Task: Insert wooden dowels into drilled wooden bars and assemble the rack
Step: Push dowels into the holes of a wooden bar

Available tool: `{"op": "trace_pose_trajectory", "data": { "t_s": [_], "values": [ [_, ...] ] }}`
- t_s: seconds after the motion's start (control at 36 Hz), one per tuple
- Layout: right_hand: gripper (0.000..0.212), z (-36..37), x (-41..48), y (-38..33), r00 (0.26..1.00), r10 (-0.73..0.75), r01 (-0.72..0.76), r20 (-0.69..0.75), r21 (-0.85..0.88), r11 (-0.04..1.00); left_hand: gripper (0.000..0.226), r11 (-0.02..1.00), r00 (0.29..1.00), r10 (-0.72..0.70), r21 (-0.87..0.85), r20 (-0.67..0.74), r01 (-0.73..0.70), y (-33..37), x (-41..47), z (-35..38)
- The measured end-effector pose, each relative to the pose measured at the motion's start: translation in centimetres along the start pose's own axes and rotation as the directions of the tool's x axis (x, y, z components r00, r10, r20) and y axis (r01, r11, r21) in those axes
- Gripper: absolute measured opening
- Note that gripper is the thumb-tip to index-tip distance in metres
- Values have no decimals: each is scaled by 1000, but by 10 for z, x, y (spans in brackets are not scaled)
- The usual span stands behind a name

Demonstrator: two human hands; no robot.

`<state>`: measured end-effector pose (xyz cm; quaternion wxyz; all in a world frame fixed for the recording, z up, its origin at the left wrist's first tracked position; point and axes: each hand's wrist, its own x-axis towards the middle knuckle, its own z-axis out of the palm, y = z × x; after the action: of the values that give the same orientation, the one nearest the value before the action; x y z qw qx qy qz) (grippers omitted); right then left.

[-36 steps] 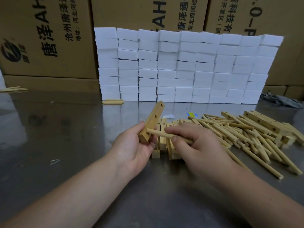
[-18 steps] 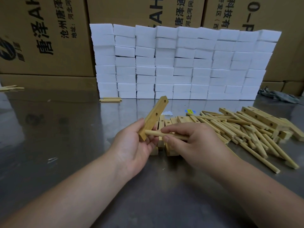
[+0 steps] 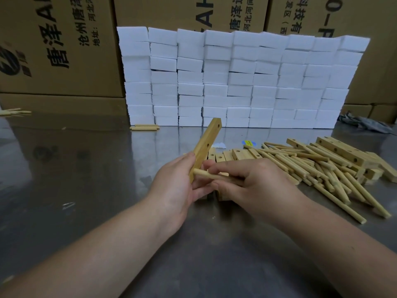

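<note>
My left hand (image 3: 178, 186) grips the lower end of a drilled wooden bar (image 3: 206, 145), which tilts up and to the right with two holes showing. My right hand (image 3: 253, 186) pinches a wooden dowel (image 3: 206, 174) lying nearly level, its left tip at the bar's lower part. Whether the tip sits inside a hole is hidden by my fingers. Behind my hands, several more drilled bars (image 3: 221, 157) lie side by side on the metal table (image 3: 86, 168). A loose pile of dowels (image 3: 318, 173) with bars (image 3: 341, 150) on it spreads to the right.
A wall of stacked white foam blocks (image 3: 240, 82) stands at the back, with cardboard boxes (image 3: 58, 46) behind it. Two dowels (image 3: 145, 127) lie by the blocks' left foot, and a few more dowels (image 3: 12, 112) at the far left. A grey cloth (image 3: 365, 123) lies far right.
Both hands with bar and dowel have stayed close together; the bar stands a little steeper and the dowel's tip now sits against its lower part. The view has shifted slightly.
</note>
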<state>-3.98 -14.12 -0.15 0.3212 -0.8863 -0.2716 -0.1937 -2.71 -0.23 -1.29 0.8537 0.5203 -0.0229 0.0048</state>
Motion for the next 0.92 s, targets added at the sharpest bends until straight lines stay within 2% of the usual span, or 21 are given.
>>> {"op": "trace_pose_trajectory", "data": {
  "t_s": [0.28, 0.44, 0.58, 0.78, 0.92],
  "values": [
    [10, 3, -2, -2, 997, 15, -10, -71, 75, 997, 29, 995, 996, 68, 71, 53, -71, -2, -1, 2],
    [19, 5, -1, -1, 998, 66, -55, -18, 347, 936, 28, 986, 992, 109, 120, 61, -116, -3, -2, 2],
    [23, 5, 1, -5, 982, 182, -173, 44, 579, 796, 28, 970, 984, 149, 178, 95, -164, -3, -1, 3],
    [17, 1, -1, -11, 961, 272, -251, 54, 591, 767, 24, 935, 975, 165, 291, 147, -202, -6, -1, -1],
    [38, 4, 2, -6, 944, 328, -315, 44, 429, 847, 23, 884, 969, 219, 399, 111, -245, -8, 2, -5]
  ]
}}
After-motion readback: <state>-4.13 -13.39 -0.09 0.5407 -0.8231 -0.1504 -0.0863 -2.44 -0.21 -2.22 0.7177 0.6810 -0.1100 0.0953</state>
